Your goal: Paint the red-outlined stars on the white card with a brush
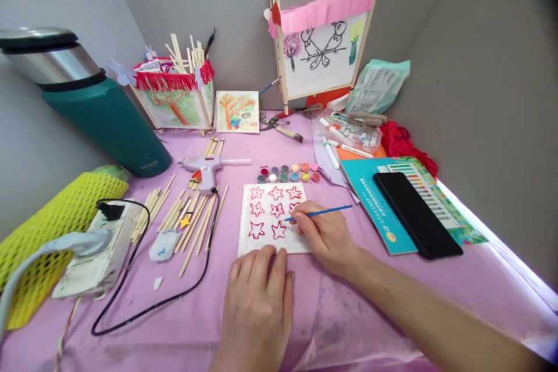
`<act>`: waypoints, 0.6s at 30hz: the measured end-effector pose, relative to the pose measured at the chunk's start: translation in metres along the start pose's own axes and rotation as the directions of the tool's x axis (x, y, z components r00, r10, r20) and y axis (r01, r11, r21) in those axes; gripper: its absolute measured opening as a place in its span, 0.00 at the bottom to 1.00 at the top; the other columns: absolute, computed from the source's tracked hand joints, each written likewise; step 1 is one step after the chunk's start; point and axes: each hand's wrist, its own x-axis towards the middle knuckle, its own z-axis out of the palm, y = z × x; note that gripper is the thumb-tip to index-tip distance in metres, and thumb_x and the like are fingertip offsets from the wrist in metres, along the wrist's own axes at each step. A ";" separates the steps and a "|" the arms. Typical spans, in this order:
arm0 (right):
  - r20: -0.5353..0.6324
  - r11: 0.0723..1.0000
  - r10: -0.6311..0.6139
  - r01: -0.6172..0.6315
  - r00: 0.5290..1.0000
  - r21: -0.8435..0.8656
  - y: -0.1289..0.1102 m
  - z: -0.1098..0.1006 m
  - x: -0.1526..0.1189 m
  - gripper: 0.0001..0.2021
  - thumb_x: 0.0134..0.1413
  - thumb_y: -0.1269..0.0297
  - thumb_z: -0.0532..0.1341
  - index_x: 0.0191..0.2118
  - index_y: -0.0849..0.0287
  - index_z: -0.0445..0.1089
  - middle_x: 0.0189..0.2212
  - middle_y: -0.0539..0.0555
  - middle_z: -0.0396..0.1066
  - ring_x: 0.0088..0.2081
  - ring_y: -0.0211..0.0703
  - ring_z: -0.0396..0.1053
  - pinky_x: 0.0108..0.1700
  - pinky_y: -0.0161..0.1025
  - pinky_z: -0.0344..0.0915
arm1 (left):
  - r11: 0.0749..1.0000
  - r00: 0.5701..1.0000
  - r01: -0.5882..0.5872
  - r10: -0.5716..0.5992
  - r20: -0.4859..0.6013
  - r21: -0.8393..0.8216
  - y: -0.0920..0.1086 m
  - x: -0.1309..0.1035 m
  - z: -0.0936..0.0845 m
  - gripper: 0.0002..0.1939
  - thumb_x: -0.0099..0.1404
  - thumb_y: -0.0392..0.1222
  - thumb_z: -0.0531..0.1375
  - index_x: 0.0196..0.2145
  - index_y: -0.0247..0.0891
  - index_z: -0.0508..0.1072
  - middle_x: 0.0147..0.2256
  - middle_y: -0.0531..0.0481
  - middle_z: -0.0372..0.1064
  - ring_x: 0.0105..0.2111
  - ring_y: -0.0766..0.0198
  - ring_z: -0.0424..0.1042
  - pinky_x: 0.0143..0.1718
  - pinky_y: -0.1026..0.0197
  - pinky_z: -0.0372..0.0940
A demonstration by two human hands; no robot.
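A thin blue paintbrush (329,210) is pinched in my right hand (322,235), its tip pointing left over a white square sheet (246,247). Rows of red star outlines (257,230) cover the sheet; my right hand hides part of its right side. Whether the bristles touch the surface I cannot tell. My left hand (261,296) lies flat, fingertips on the sheet's lower edge, holding nothing. Just behind the sheet stand two rows of small paint pots (284,176) in several colours.
Left are wooden sticks (200,224), a glue gun (208,173) with a black cord, a power strip (98,250) and a tall green bottle (104,116). Right, a black phone (416,215) lies on a blue book (366,203). Behind stand a stick-framed picture (322,75) and pliers (283,129).
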 end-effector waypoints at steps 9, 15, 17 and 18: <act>0.024 1.000 0.005 -0.005 1.000 0.001 0.000 0.000 -0.001 0.13 0.65 0.66 0.48 0.33 0.59 0.67 0.26 0.51 0.71 0.26 0.37 0.68 0.30 0.34 0.61 | 1.000 1.000 -0.005 0.005 -0.009 0.007 0.001 0.002 0.000 0.14 0.62 0.35 0.56 0.47 0.34 0.69 0.42 0.42 0.68 0.40 0.57 0.66 0.40 0.52 0.62; 0.027 1.000 0.009 -0.009 1.000 0.012 -0.001 0.000 -0.001 0.13 0.65 0.65 0.48 0.33 0.58 0.67 0.24 0.50 0.70 0.26 0.37 0.68 0.30 0.34 0.61 | 1.000 1.000 0.000 0.000 -0.009 -0.001 0.000 0.001 0.001 0.15 0.62 0.34 0.57 0.47 0.34 0.69 0.42 0.42 0.68 0.40 0.56 0.65 0.40 0.51 0.62; 0.033 1.000 0.010 -0.011 0.999 0.021 -0.002 -0.001 -0.001 0.13 0.65 0.65 0.48 0.33 0.58 0.67 0.24 0.50 0.70 0.25 0.36 0.67 0.29 0.34 0.61 | 1.000 1.000 -0.001 0.001 -0.006 -0.006 0.000 0.001 0.001 0.15 0.62 0.34 0.57 0.47 0.33 0.69 0.42 0.42 0.68 0.40 0.56 0.65 0.40 0.51 0.62; 0.034 1.000 0.011 -0.012 0.999 0.023 -0.002 -0.001 0.000 0.13 0.65 0.65 0.48 0.33 0.59 0.67 0.24 0.50 0.70 0.25 0.36 0.67 0.29 0.34 0.61 | 1.000 1.000 -0.001 0.001 -0.004 -0.008 0.000 0.001 0.001 0.15 0.62 0.34 0.57 0.47 0.33 0.69 0.42 0.42 0.68 0.40 0.56 0.65 0.40 0.51 0.62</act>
